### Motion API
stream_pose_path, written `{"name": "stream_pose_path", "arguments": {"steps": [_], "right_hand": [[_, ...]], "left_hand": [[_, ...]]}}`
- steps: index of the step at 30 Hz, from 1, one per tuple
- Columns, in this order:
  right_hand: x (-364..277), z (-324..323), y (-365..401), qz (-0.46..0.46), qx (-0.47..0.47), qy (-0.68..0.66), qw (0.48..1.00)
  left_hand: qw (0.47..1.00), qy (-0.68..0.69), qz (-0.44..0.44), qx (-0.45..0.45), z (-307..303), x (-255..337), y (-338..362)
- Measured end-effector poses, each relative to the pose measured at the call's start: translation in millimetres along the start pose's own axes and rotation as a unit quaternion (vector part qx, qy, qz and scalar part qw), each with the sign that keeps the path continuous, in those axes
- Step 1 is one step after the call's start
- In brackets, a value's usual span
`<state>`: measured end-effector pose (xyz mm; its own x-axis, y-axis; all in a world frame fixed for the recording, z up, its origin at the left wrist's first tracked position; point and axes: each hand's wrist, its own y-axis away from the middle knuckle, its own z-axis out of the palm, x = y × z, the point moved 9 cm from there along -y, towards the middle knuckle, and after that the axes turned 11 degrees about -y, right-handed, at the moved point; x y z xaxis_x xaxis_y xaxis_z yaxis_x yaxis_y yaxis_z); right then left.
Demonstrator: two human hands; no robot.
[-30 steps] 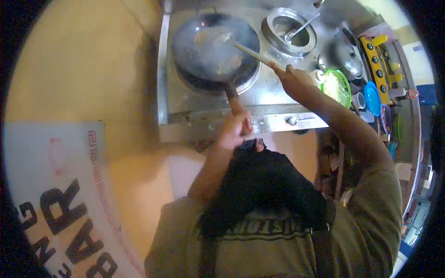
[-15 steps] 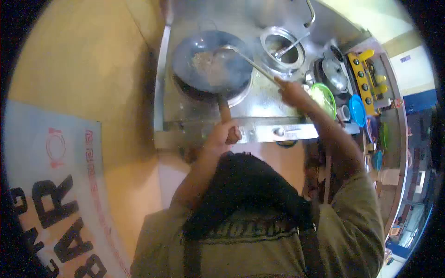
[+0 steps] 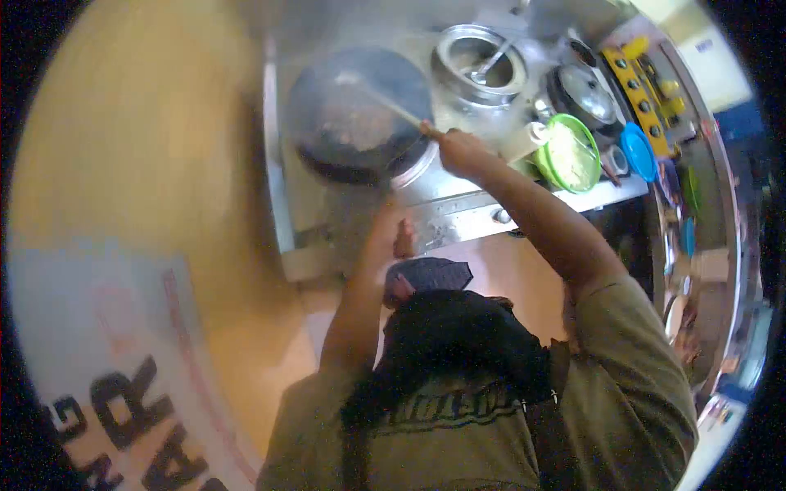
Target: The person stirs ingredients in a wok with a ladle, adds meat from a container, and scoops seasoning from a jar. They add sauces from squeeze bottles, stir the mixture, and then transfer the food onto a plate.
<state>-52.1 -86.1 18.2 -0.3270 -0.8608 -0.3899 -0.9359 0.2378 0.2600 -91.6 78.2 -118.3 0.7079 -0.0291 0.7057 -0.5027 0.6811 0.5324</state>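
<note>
A dark wok [image 3: 407, 80] sits on the stove, blurred by motion and hazed with steam. Brown food [image 3: 356, 131] lies in its bowl, too smeared to name. My left hand [image 3: 395, 229] is wrapped around the wok's handle at the near side. From the right, my right hand [image 3: 465, 154] grips the long handle of a ladle [image 3: 395, 108], whose head is over the far part of the wok.
Right of the wok stands a metal pot [image 3: 443, 54] with a ladle resting in it. Further right are a green bowl [image 3: 595, 135] of pale shredded food, a lidded pan [image 3: 591, 94], a blue bowl [image 3: 639, 154] and a yellow-fronted stove [image 3: 637, 92].
My right hand has moved left, bringing the ladle further over the wok. The food's shape in the wok has shifted. My left hand stays at the handle while the view has turned slightly.
</note>
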Motion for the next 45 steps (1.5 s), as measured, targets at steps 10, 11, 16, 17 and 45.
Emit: {"name": "stream_pose_path", "arguments": {"steps": [10, 11, 16, 17, 45], "right_hand": [[75.7, -101.7, 276.2, 0.065, 0.08, -0.08, 0.991], [87.0, -106.9, 305.2, 0.071, 0.121, -0.092, 0.986], [174.2, -102.2, 492.4, 0.157, 0.152, -0.12, 0.968], [195.8, -97.6, 524.2, 0.215, 0.141, -0.153, 0.954], [604.4, -52.1, 1081.4, 0.575, 0.417, -0.089, 0.698]], "left_hand": [[0.964, -0.255, -0.033, -0.071, 54.4, -20.8, 172.4], [0.952, -0.292, -0.024, -0.089, 69.1, -25.1, 180.9], [0.857, -0.462, 0.006, -0.227, 191.6, -81.8, 206.7], [0.849, -0.472, 0.007, -0.238, 215.0, -93.4, 201.9], [0.657, -0.533, -0.115, -0.52, 872.3, -525.6, 121.1]]}}
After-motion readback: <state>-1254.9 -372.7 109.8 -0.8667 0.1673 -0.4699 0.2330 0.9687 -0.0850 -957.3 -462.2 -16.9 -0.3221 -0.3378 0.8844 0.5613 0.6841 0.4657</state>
